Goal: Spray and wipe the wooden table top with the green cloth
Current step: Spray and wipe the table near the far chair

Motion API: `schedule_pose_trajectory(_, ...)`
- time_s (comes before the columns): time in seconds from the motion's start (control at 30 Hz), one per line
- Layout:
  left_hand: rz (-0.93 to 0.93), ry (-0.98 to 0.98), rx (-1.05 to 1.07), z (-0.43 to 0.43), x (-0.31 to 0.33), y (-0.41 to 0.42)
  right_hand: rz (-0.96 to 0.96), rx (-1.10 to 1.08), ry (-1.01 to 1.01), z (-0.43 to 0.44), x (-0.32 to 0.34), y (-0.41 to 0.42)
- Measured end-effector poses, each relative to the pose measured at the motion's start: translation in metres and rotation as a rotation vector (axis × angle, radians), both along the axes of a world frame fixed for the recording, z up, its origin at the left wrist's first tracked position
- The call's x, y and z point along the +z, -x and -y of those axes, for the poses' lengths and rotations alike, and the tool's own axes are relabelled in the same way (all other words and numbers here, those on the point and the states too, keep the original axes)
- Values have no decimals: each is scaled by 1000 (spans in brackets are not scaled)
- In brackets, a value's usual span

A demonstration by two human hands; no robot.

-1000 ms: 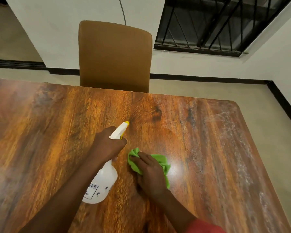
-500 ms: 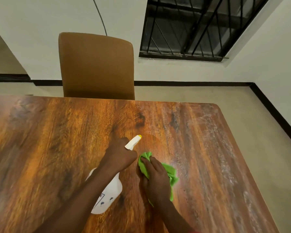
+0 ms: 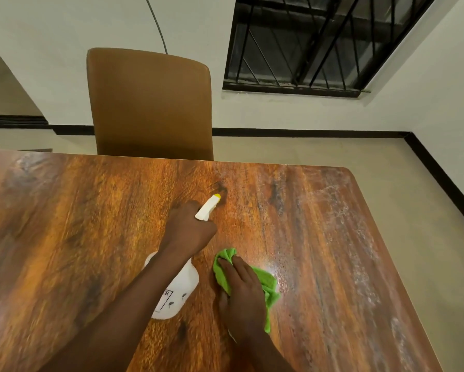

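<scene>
Right hand on green cloth, mid table

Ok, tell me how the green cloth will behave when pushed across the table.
Probably floppy: the green cloth lies bunched and creased under the right hand, so it should fold rather than slide as one piece. Likely light for its size, being thin at its edges. It may drag where the table top shines wet beside it.

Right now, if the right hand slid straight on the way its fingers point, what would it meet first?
Probably the left hand gripping the white plastic spray bottle, if it hangs low enough; height is unclear.
</scene>
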State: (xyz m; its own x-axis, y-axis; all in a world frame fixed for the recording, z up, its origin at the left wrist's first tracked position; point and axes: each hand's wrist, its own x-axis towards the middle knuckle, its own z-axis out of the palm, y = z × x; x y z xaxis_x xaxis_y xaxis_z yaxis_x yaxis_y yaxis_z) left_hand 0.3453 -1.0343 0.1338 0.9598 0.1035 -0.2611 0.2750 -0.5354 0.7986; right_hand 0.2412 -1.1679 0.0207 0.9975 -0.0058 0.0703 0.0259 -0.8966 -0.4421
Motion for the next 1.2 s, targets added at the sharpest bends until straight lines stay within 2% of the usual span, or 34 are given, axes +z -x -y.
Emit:
schedule_pose_trajectory(0.23,-56,24,38,-6,2,4,34,-15,-49,5,-1,-9)
schedule_pose_trajectory(0.47,-162,108,52,-24,8,17,18,-119,-103,24,-1,-76)
schedule_pose_trajectory(0.53,-165,75,42,-27,6,17,21,-141,-110,22,4,-101)
schedule_pose_trajectory(0.63,-169,31,60,-31,-2,10,10,1,-69,2,6,-116)
schedule_pose_trajectory(0.8,-175,65,27,-27,-9,-2,37,152,-8,10,-1,-81)
schedule_pose_trajectory(1.0,-217,104,-27,-43,-10,-8,46,-93,-43,16,-2,-139)
schedule_pose_trajectory(1.2,-178,103,-33,-52,-8,-13,57,127,-35,-27,-4,-120)
